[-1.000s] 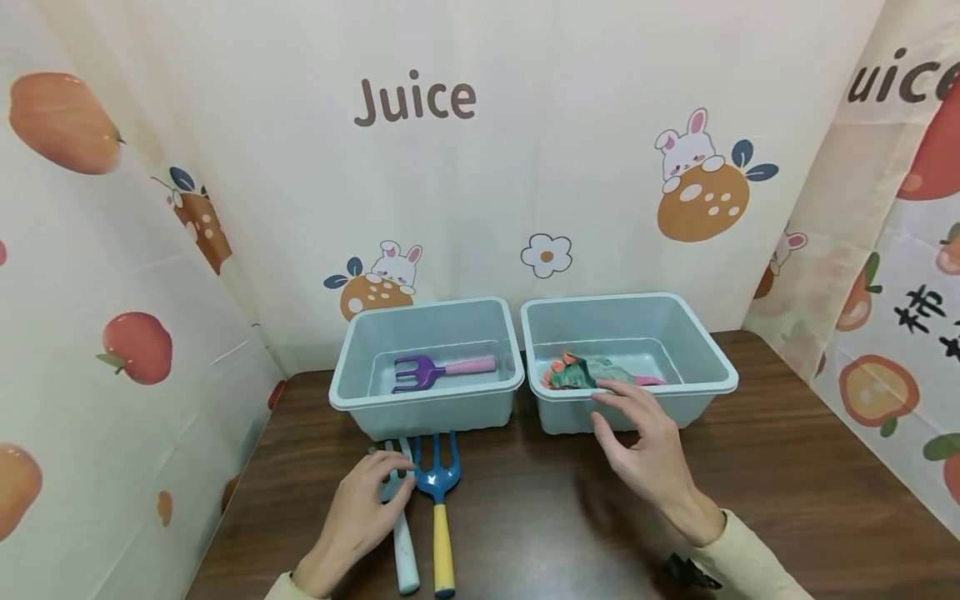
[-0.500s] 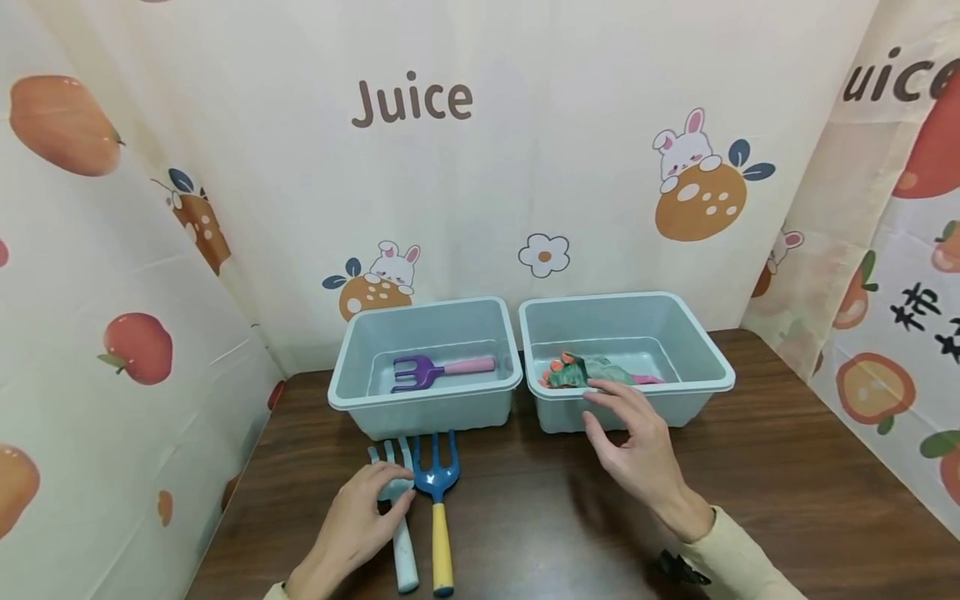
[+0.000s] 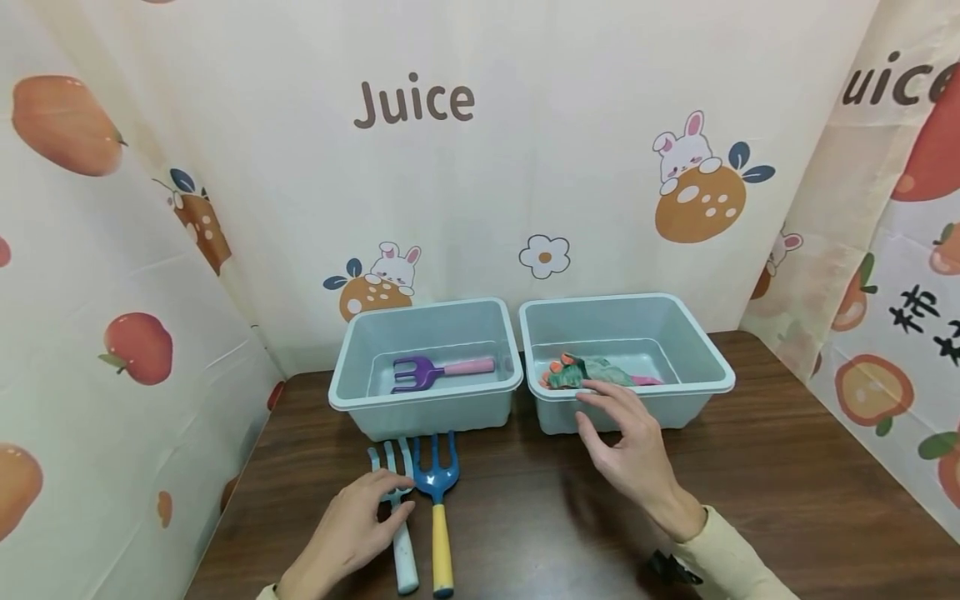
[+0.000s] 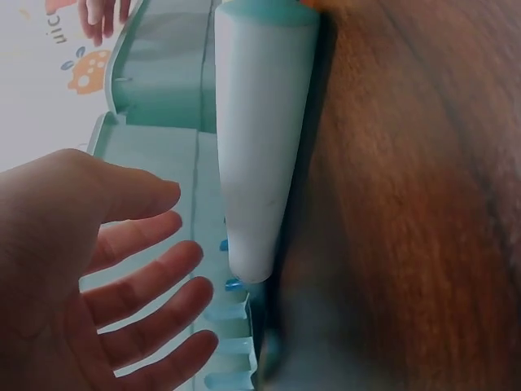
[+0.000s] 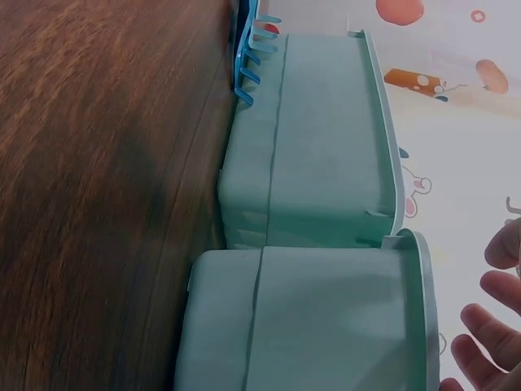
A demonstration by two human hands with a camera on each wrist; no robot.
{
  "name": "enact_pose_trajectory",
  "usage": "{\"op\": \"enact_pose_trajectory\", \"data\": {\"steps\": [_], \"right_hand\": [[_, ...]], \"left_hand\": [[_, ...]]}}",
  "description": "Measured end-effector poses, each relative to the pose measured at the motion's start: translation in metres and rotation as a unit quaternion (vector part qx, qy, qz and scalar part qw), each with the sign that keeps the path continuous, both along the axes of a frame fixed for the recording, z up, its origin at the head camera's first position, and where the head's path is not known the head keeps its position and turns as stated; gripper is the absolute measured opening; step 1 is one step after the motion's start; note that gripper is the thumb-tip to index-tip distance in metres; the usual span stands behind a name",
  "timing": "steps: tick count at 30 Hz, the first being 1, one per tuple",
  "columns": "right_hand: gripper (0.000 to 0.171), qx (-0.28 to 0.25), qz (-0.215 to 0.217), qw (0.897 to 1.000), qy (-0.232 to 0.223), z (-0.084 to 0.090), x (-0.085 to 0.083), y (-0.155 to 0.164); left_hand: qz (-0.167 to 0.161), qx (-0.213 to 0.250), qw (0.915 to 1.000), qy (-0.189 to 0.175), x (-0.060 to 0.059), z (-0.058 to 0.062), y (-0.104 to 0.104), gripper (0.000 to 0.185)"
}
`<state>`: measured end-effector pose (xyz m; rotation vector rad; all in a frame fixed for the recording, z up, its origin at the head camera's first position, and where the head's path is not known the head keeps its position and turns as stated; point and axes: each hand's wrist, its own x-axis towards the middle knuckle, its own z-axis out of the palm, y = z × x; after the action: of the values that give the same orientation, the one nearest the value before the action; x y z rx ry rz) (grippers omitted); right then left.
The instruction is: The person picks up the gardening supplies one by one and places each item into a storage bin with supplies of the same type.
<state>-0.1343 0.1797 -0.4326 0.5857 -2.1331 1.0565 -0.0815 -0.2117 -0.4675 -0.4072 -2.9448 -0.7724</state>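
Note:
My left hand (image 3: 352,521) hovers over a pale blue hand fork (image 3: 405,562) on the table, fingers relaxed and apart. Its whitish handle (image 4: 264,138) shows beyond the fingers in the left wrist view; the hand overlaps its neck in the head view. Alongside lies a blue hand fork with a yellow handle (image 3: 442,542). My right hand (image 3: 633,450) is at the front rim of the right bin (image 3: 551,412), holding nothing, fingers loosely bent. Inside that bin is a crumpled green gardening glove with orange fingertips (image 3: 567,372), partly hidden by the rim, plus something pink (image 3: 645,380).
A matching blue-green bin (image 3: 435,417) stands to the left, holding a purple hand fork with a pink handle (image 3: 423,372). Both bins sit against a printed curtain (image 3: 480,183) at the back of the wooden table (image 3: 525,517). A small black object (image 3: 671,568) shows below the right sleeve.
My right hand has drifted slightly left along the bin's rim. The left hand has drawn back a little toward me, baring more of the pale fork's tines. Forks and bins stay put.

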Motion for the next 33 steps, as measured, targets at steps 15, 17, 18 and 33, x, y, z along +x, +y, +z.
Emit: {"op": "enact_pose_trajectory", "data": {"steps": [15, 17, 18, 33], "right_hand": [[0.03, 0.021, 0.026, 0.999, 0.036, -0.002, -0.006, -0.007], [0.029, 0.028, 0.028, 0.998, 0.041, -0.002, -0.007, -0.01], [0.029, 0.031, 0.029, 0.998, 0.043, -0.002, -0.007, -0.011], [0.029, 0.061, 0.048, 0.995, 0.06, 0.001, -0.019, -0.031]], "left_hand": [[-0.005, 0.002, 0.9998, -0.017, 0.01, -0.002, -0.008, 0.016], [-0.004, 0.002, 0.9998, -0.021, 0.011, -0.002, -0.008, 0.017], [-0.003, 0.002, 0.9997, -0.023, 0.011, -0.002, -0.008, 0.017], [0.02, -0.014, 0.9991, -0.036, 0.012, -0.002, -0.007, 0.018]]}}
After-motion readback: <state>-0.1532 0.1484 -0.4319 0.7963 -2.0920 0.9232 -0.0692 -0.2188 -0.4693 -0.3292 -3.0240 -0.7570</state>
